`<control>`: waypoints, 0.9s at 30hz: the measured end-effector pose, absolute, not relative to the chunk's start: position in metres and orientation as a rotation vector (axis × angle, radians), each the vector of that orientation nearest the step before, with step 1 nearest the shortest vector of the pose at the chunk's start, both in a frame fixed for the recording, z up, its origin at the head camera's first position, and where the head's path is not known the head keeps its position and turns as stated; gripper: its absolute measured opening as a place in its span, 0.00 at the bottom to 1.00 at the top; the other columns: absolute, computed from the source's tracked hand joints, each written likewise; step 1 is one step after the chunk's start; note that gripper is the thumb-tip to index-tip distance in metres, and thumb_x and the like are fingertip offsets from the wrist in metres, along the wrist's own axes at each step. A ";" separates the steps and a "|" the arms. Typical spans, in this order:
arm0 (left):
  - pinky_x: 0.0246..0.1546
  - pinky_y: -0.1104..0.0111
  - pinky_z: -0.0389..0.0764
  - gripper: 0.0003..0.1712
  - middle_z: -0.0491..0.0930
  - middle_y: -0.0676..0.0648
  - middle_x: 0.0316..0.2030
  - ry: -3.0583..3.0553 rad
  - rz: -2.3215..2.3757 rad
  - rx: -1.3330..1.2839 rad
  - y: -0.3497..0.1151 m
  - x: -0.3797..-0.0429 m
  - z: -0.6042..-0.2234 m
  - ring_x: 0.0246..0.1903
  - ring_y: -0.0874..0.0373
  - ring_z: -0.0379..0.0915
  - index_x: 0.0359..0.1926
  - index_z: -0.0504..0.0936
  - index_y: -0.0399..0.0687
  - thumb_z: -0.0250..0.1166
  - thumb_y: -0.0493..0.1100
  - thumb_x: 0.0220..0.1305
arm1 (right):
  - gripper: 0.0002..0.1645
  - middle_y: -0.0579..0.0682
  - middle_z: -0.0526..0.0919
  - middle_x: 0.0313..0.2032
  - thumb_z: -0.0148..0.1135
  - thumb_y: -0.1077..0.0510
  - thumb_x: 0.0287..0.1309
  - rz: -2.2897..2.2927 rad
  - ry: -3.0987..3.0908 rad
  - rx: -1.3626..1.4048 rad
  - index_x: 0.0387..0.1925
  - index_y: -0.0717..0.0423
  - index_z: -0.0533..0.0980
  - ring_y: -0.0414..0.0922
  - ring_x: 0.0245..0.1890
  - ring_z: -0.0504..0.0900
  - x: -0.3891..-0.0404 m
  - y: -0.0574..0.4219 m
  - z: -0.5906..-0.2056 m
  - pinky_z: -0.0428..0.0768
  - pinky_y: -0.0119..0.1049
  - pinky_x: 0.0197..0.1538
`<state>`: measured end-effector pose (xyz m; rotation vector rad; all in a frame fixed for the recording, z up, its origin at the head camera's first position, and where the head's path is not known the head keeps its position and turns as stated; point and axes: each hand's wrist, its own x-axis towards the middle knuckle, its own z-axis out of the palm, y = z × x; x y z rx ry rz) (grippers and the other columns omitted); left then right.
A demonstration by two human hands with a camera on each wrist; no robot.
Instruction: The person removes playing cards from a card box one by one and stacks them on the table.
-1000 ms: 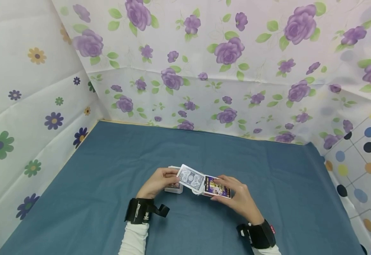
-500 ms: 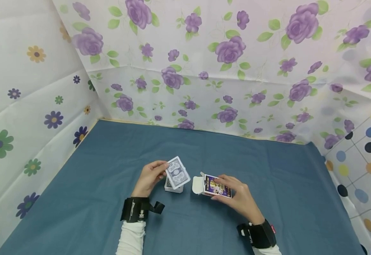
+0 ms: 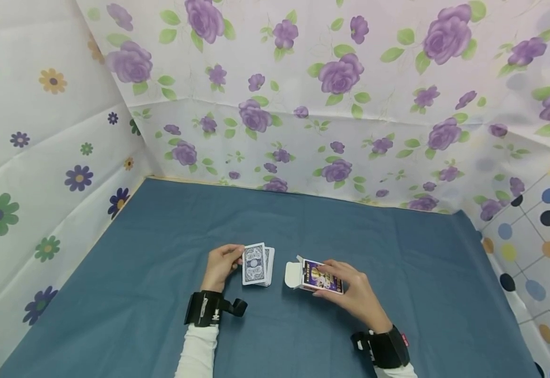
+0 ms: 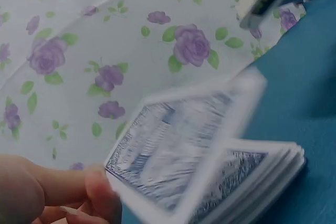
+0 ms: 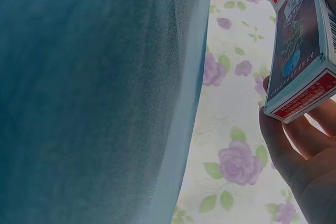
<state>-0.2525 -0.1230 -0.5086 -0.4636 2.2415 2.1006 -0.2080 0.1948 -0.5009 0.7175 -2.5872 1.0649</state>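
My left hand [image 3: 219, 266] pinches the left edge of a blue-and-white backed playing card [image 3: 254, 263] between thumb and fingers. That card lies over a squared stack of playing cards [image 3: 270, 262], covering much of it. In the left wrist view the card [image 4: 173, 150] is blurred and tilted above the stack [image 4: 262, 182]; whether more than one card is held I cannot tell. Farther right, my right hand [image 3: 354, 291] grips a purple card box [image 3: 322, 276], thumb and fingers on its sides. The box's white flap [image 3: 293, 274] is folded out toward the stack.
A blue cloth [image 3: 185, 220] covers the table. Floral sheeting [image 3: 303, 105] rises along the back edge, with patterned sheets at the left [image 3: 43, 157] and right [image 3: 544, 252]. Black straps [image 3: 204, 308] wrap both wrists.
My left hand has drawn the card leftward out of the box, turned it upright and brought it over the stack. My right hand has kept its hold on the box in place.
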 end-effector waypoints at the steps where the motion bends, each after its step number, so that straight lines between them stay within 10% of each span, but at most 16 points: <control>1: 0.30 0.71 0.72 0.15 0.80 0.50 0.30 2.249 2.101 -0.469 -0.122 -0.253 -0.509 0.27 0.61 0.72 0.50 0.82 0.34 0.61 0.39 0.67 | 0.32 0.45 0.82 0.53 0.77 0.44 0.42 1.065 -2.587 0.716 0.53 0.37 0.80 0.48 0.57 0.79 -0.208 0.195 -0.501 0.78 0.49 0.53; 27: 0.30 0.68 0.71 0.11 0.84 0.39 0.28 2.546 2.037 -0.506 -0.108 -0.262 -0.524 0.22 0.61 0.73 0.43 0.87 0.38 0.65 0.40 0.64 | 0.32 0.46 0.82 0.54 0.75 0.41 0.44 1.083 -2.623 0.694 0.54 0.38 0.80 0.48 0.57 0.79 -0.207 0.195 -0.500 0.78 0.50 0.54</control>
